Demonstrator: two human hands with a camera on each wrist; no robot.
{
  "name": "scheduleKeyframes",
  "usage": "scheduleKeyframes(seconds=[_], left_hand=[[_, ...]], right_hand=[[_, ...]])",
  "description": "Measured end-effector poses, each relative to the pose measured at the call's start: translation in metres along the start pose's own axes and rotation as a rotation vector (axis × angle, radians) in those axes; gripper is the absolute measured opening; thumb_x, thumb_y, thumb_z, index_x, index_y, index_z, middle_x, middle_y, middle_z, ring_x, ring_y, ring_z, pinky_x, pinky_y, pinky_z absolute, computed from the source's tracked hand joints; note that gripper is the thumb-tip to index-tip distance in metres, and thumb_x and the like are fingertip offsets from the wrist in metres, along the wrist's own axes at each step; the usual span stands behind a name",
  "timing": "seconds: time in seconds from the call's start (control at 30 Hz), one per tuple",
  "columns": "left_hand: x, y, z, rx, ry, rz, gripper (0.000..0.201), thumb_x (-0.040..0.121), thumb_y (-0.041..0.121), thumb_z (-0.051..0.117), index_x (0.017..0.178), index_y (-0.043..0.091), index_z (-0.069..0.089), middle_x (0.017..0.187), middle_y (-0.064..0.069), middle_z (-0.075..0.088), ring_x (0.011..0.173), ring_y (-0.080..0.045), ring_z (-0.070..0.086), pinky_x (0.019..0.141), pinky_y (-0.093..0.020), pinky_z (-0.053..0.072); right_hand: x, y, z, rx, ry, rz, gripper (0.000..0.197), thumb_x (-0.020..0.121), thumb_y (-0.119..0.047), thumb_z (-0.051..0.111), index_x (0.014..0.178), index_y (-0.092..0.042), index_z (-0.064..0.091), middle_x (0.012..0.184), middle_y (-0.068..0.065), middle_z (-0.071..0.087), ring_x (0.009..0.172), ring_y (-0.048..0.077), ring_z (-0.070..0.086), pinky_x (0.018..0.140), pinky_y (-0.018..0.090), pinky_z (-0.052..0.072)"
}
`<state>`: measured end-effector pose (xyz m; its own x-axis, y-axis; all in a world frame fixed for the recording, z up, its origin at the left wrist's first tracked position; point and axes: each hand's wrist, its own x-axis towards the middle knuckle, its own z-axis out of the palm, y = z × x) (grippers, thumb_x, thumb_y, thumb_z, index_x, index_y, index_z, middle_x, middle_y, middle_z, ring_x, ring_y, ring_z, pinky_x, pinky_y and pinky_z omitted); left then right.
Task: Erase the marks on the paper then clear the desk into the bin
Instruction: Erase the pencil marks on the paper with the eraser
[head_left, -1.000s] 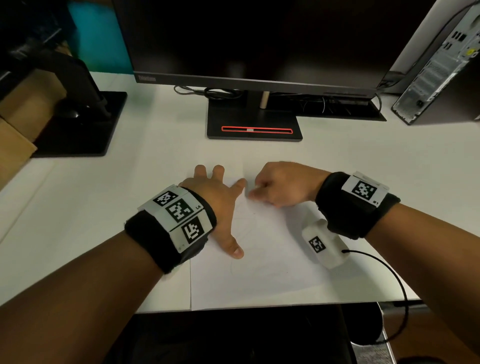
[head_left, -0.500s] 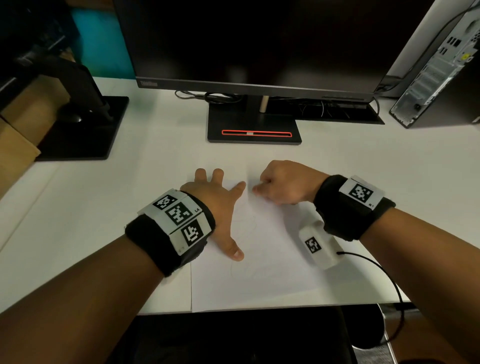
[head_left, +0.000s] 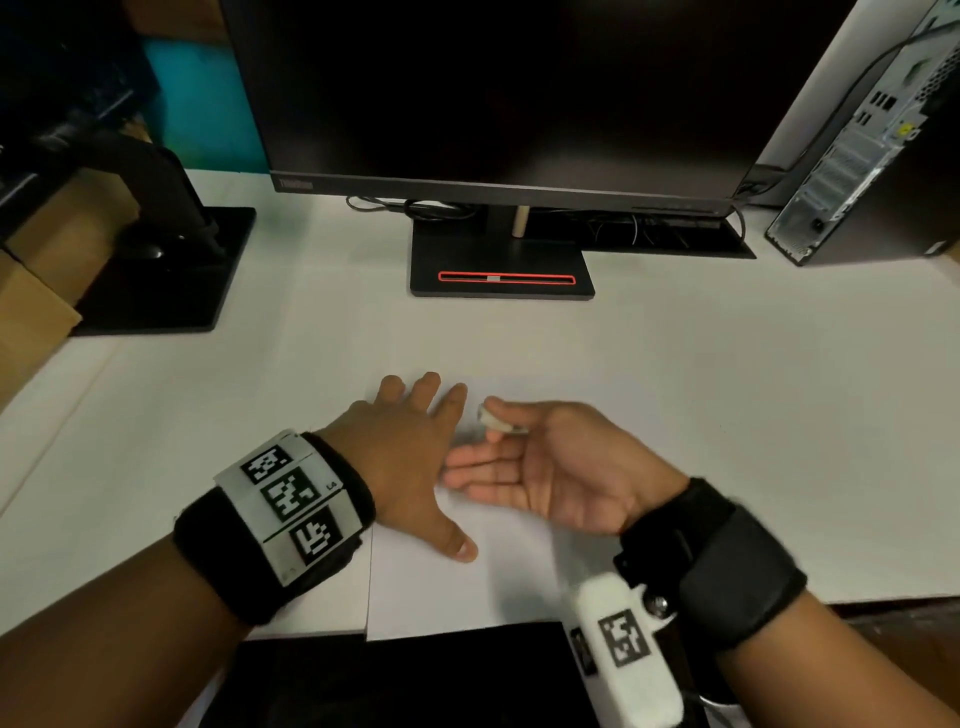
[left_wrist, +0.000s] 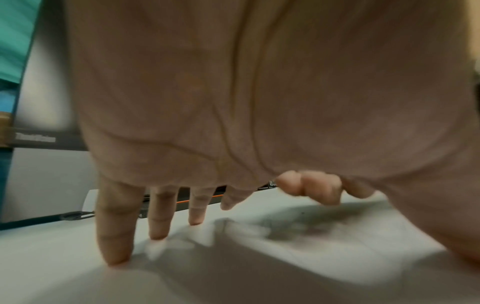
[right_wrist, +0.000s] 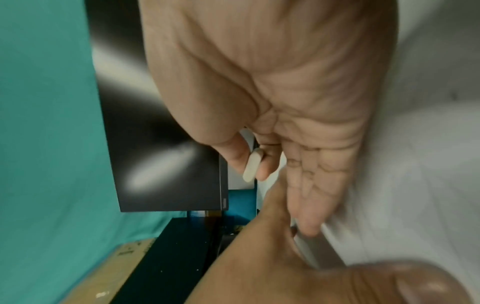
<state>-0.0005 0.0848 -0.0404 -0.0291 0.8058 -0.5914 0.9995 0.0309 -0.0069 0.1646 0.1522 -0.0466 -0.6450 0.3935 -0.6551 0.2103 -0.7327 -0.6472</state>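
A white sheet of paper (head_left: 467, 597) lies at the desk's front edge. My left hand (head_left: 410, 457) presses flat on its left part, fingers spread. In the left wrist view its fingertips (left_wrist: 114, 246) touch the surface, and a faint grey smudge (left_wrist: 298, 224) shows on the paper. My right hand (head_left: 497, 430) is turned palm up beside it, just above the sheet. Thumb and forefinger pinch a small white eraser (head_left: 487, 415), also seen edge-on in the right wrist view (right_wrist: 252, 166); the other fingers lie straight. No bin is in view.
A dark monitor (head_left: 493, 93) on a black base (head_left: 501, 260) stands at the back. A second black stand (head_left: 156, 270) and cardboard (head_left: 31, 291) are at the left. A computer tower (head_left: 857, 145) is at the back right. White desk (head_left: 727, 415) stretches to the right.
My right hand has rolled from knuckles-up on the paper to palm-up, lifting the eraser off the sheet. The left hand stays pressed on the paper.
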Motion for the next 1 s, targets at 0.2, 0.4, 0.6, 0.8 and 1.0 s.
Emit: scheduleKeyframes(seconds=[0.2, 0.4, 0.6, 0.8, 1.0], left_hand=[[-0.006, -0.004, 0.004, -0.038, 0.009, 0.028, 0.151, 0.059, 0.087, 0.069, 0.155, 0.02, -0.025, 0.166, -0.001, -0.023, 0.154, -0.03, -0.011, 0.123, -0.047, 0.017], [-0.005, 0.001, 0.002, -0.045, -0.006, 0.018, 0.152, 0.059, 0.083, 0.073, 0.155, 0.02, -0.027, 0.166, -0.001, -0.023, 0.154, -0.03, -0.011, 0.123, -0.048, 0.019], [-0.01, 0.002, 0.003, -0.086, -0.003, 0.017, 0.152, 0.061, 0.081, 0.074, 0.155, 0.017, -0.027, 0.166, 0.002, -0.021, 0.154, -0.028, -0.012, 0.123, -0.046, 0.019], [-0.01, -0.001, 0.003, -0.109, -0.028, 0.015, 0.151, 0.059, 0.082, 0.074, 0.154, 0.026, -0.028, 0.165, 0.004, -0.025, 0.153, -0.027, -0.016, 0.124, -0.051, 0.016], [-0.002, 0.001, -0.004, -0.055, -0.067, -0.032, 0.141, 0.062, 0.082, 0.071, 0.154, 0.036, -0.025, 0.165, -0.003, -0.026, 0.153, -0.03, -0.015, 0.122, -0.052, 0.018]], right_hand=[[0.01, -0.007, -0.044, 0.418, 0.228, -0.243, 0.031, 0.107, -0.029, 0.046, 0.093, -0.005, 0.059, 0.108, 0.026, 0.072, 0.099, 0.036, 0.074, 0.091, 0.042, 0.06], [-0.018, -0.002, -0.032, 0.508, 0.269, -0.468, 0.026, 0.105, -0.023, 0.049, 0.082, -0.011, 0.055, 0.111, 0.023, 0.064, 0.104, 0.036, 0.067, 0.09, 0.039, 0.06], [0.003, 0.015, -0.018, 0.285, -0.014, -0.077, 0.053, 0.106, -0.035, 0.045, 0.088, 0.008, 0.07, 0.123, 0.03, 0.068, 0.115, 0.04, 0.067, 0.103, 0.045, 0.052], [-0.005, -0.025, -0.087, 0.662, 0.515, -0.589, 0.027, 0.105, -0.025, 0.047, 0.082, -0.013, 0.051, 0.116, 0.022, 0.062, 0.105, 0.037, 0.068, 0.099, 0.043, 0.055], [-0.047, 0.031, -0.033, 0.376, 0.14, -0.345, 0.025, 0.099, -0.028, 0.054, 0.087, -0.007, 0.06, 0.123, 0.027, 0.067, 0.119, 0.042, 0.066, 0.099, 0.043, 0.057]])
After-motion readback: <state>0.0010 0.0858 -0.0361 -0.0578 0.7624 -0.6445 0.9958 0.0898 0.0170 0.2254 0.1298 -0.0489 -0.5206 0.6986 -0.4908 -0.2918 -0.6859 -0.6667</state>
